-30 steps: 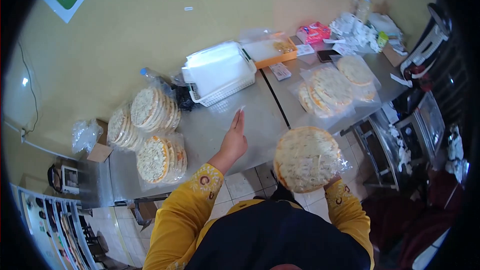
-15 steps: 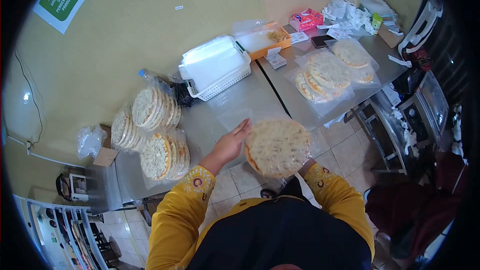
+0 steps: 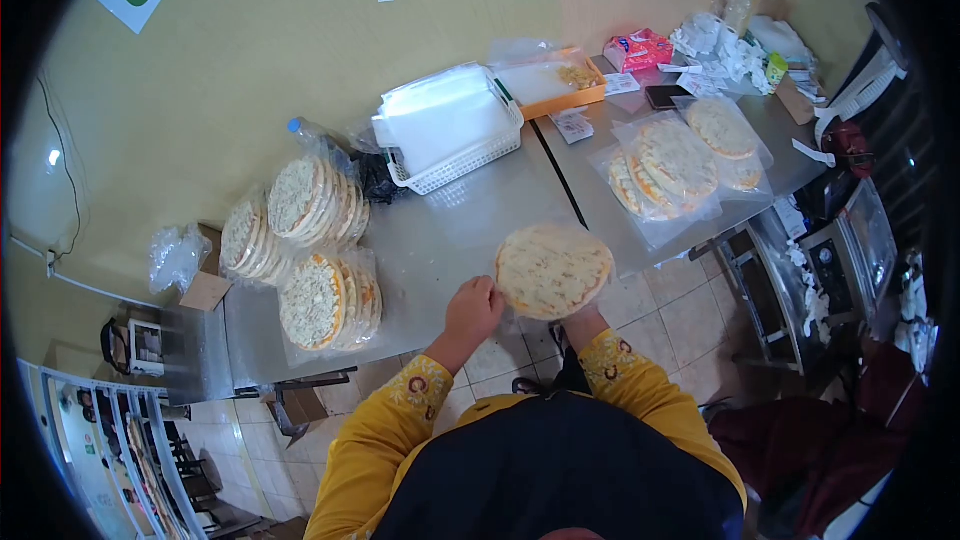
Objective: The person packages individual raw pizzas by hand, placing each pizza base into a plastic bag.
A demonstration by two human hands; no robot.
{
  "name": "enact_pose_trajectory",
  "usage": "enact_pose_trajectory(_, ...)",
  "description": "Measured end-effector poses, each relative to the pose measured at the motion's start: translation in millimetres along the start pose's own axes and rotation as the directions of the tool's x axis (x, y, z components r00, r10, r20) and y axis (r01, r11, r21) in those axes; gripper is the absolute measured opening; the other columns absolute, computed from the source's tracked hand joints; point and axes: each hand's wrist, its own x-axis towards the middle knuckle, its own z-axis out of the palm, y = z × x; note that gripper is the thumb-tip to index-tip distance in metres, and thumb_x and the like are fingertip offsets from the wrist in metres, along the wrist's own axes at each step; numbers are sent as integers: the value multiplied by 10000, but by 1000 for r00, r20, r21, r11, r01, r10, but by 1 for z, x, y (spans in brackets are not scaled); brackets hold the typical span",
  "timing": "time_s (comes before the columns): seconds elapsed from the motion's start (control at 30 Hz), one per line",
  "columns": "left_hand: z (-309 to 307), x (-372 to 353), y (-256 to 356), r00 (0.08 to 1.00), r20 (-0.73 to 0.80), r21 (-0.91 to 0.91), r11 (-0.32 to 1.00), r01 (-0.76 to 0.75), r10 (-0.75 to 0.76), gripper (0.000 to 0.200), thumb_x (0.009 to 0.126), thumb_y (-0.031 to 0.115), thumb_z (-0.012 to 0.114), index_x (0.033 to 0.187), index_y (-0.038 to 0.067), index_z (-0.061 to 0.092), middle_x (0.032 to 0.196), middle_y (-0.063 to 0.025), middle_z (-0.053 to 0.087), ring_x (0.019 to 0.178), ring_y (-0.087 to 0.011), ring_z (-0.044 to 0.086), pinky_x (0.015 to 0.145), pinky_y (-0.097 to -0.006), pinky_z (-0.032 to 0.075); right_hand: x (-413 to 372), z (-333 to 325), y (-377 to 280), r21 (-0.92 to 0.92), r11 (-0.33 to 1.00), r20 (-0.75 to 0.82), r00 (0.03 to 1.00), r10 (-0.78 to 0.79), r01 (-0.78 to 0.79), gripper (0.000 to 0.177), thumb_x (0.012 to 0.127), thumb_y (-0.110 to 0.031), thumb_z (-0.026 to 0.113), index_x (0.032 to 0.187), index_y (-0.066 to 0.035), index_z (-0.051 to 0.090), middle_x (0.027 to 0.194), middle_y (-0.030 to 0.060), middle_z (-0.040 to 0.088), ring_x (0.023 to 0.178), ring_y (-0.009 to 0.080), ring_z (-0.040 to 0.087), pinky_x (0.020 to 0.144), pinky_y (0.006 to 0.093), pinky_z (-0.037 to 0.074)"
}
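A round cheese-topped pizza (image 3: 553, 273) in a clear plastic bag is held just off the table's front edge, tilted towards me. My right hand (image 3: 583, 323) supports it from below; its fingers are hidden behind the pizza. At the pizza's left edge my left hand (image 3: 474, 309) is closed, its curled fingers at the edge of the plastic bag. Left of my hands, several bagged pizzas stand on edge in a front stack (image 3: 330, 302), a back stack (image 3: 312, 202) and a left stack (image 3: 250, 237).
More bagged pizzas (image 3: 672, 160) lie flat on the right of the metal table (image 3: 450, 240). Behind stand a white basket (image 3: 465, 162) of plastic sheets and an orange tray (image 3: 567, 100). A phone (image 3: 667, 97) lies farther right. A person in maroon (image 3: 800, 450) is at lower right.
My left hand has gone from stretched fingers to a closed grip at the bag's edge. The loose plastic flap on the left no longer sticks out. The pizza is slightly higher in view.
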Motion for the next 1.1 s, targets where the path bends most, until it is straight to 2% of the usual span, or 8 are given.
enact_pose_trajectory(0.13, 4, -7, 17, 998, 26, -177, 982, 63, -59, 105, 752, 116, 570, 754, 31, 507, 718, -157, 557, 682, -359, 555, 599, -448, 443, 27, -8, 21, 74, 996, 38, 997, -60, 57, 645, 869, -526, 357, 1258, -20, 450, 1266, 172, 495, 1139, 357, 488, 983, 491, 377)
enact_pose_trajectory(0.3, 3, -15, 14, 990, 48, -251, 957, 143, -136, 105, 760, 115, 565, 741, 27, 510, 707, -169, 554, 688, -357, 557, 592, -440, 437, 23, 44, 20, -102, 993, -246, 966, -76, 52, 633, 866, -536, 334, 1265, -58, 454, 1293, 171, 471, 1175, 364, 457, 992, 510, 362)
enact_pose_trajectory(0.43, -3, -23, 6, 982, 81, -266, 946, 184, -169, 105, 767, 120, 556, 747, 27, 511, 713, -174, 551, 694, -359, 556, 599, -437, 436, 22, 42, 6, -90, 995, -283, 959, 23, -50, 589, 858, -422, 364, 1306, -41, 397, 1313, 198, 442, 1208, 389, 420, 1012, 533, 328)
enact_pose_trajectory(0.53, 1, -29, 22, 998, 58, -323, 946, 38, -20, 105, 775, 118, 568, 750, 23, 532, 703, -151, 553, 643, -315, 554, 576, -383, 436, 13, 36, 30, -111, 992, -348, 937, 18, -61, 560, 831, -310, 380, 1315, -28, 374, 1322, 203, 427, 1209, 397, 412, 1013, 538, 327)
enact_pose_trajectory(0.67, 4, -37, 25, 990, 143, -301, 951, 65, -22, 114, 775, 149, 548, 793, 38, 535, 753, -167, 564, 727, -358, 559, 628, -440, 442, 13, -8, 57, -338, 919, -398, 916, 56, -203, 527, 837, -220, 424, 1321, -23, 357, 1328, 193, 421, 1206, 383, 412, 1007, 537, 338)
enact_pose_trajectory(0.77, -5, -46, 28, 983, 179, -292, 956, 11, 43, 121, 778, 154, 547, 822, 42, 554, 783, -158, 577, 741, -356, 563, 639, -437, 448, 3, 0, 54, 15, 962, -252, 930, 267, -272, 507, 883, -270, 463, 1318, -28, 365, 1299, 176, 455, 1186, 354, 440, 1007, 512, 349)
enact_pose_trajectory(0.97, 1, -50, 52, 944, 233, -321, 934, -154, 235, 111, 791, 153, 543, 830, 51, 566, 836, -137, 595, 774, -337, 577, 667, -423, 464, -22, 35, 40, -266, 913, -413, 892, 182, -309, 553, 892, -373, 502, 1316, -40, 381, 1276, 151, 486, 1153, 332, 478, 997, 485, 361)
enact_pose_trajectory(1.1, -1, -20, 73, 884, 270, -388, 883, -263, 382, 121, 805, 153, 551, 874, 56, 573, 850, -126, 590, 775, -316, 577, 667, -396, 469, -16, 40, 4, -106, 955, -338, 913, 227, -277, 562, 891, -366, 512, 1329, -48, 362, 1283, 139, 479, 1160, 326, 473, 988, 470, 371)
